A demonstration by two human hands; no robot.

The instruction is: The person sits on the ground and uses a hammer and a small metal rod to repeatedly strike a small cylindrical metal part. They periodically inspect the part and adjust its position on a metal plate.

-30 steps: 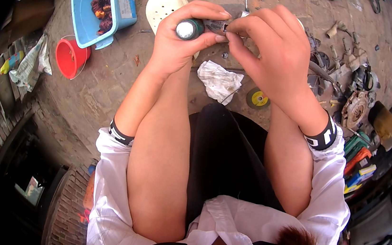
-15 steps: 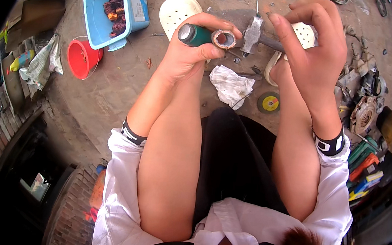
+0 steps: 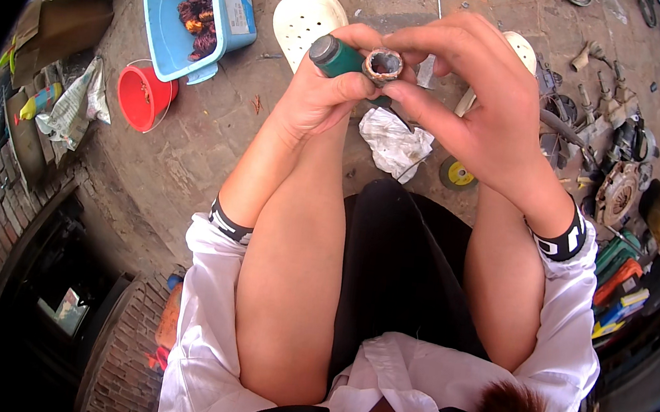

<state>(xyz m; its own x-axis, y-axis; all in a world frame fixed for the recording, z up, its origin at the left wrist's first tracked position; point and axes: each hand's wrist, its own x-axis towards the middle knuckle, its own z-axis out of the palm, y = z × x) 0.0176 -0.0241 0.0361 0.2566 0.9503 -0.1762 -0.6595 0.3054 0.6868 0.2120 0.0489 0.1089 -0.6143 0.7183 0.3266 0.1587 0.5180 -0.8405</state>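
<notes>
My left hand [image 3: 317, 100] is closed round a green cylinder [image 3: 339, 60] with a grey flat end, and beside it a rough, hollow metal sleeve [image 3: 382, 65] with its open end up. My right hand [image 3: 477, 109] arches over from the right, its thumb and bent fingers at the sleeve's sides. A pale metal hammer head [image 3: 426, 73] shows only in part behind that hand. Below both hands lie a crumpled white cloth [image 3: 393, 140] and a yellow-centred disc [image 3: 458, 174] on the ground.
A blue basin [image 3: 160, 27] with copper-coloured coils and a red bucket [image 3: 135, 105] stand left. Scattered metal parts [image 3: 613, 191] and coloured tool cases [image 3: 619, 289] lie right. My feet in cream clogs [image 3: 298, 14] rest on the paved ground [image 3: 216, 146], with a brick edge [image 3: 122, 345] lower left.
My right hand lifted away from the sleeve half a second ago, baring the hammer, and has now come back down-left onto the sleeve, covering most of the hammer.
</notes>
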